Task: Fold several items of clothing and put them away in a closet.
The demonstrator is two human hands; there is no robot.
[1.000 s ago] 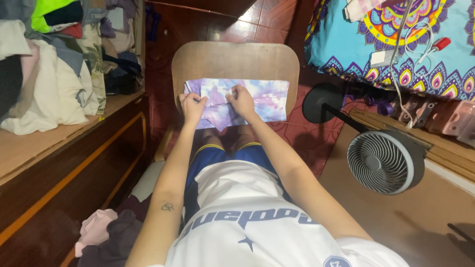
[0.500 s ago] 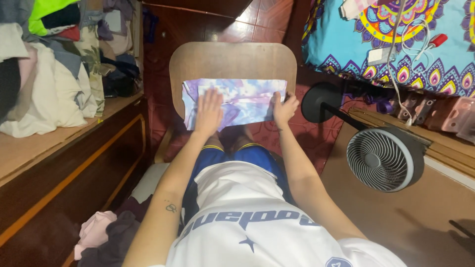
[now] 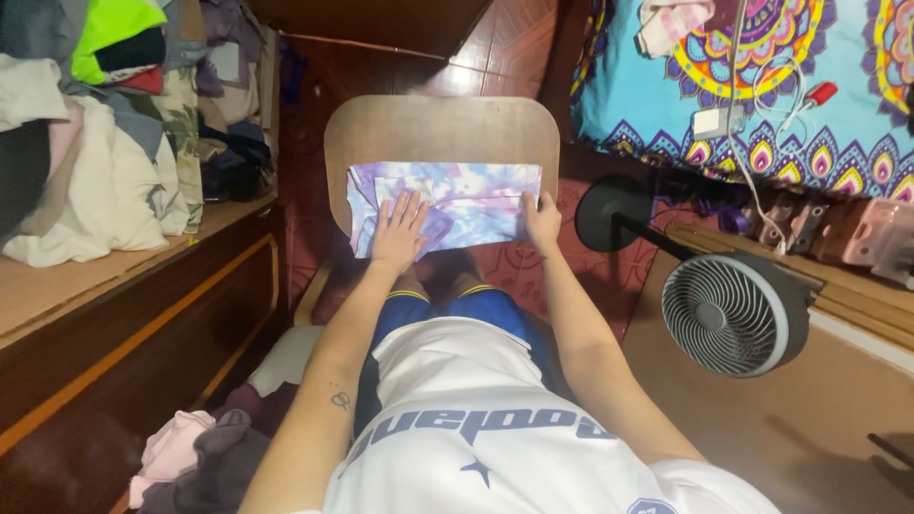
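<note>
A folded tie-dye cloth (image 3: 466, 195) in purple, pink and blue lies across a small rounded wooden board (image 3: 438, 128) in front of my knees. My left hand (image 3: 398, 231) rests flat on the cloth's near left part, fingers spread. My right hand (image 3: 541, 217) grips the cloth's near right corner, fingers curled over the edge. My blue shorts and white shirt fill the lower middle of the view.
A heap of clothes (image 3: 95, 124) sits on a wooden ledge at left. More garments (image 3: 190, 457) lie on the floor at lower left. A grey round fan (image 3: 728, 314) on a black stand is at right, beside a patterned blue bedspread (image 3: 762, 76) with cables.
Both hands were together at the cloth's middle. They have spread apart: the left now lies flat on the left side, the right holds the right corner. The cloth looks flatter.
</note>
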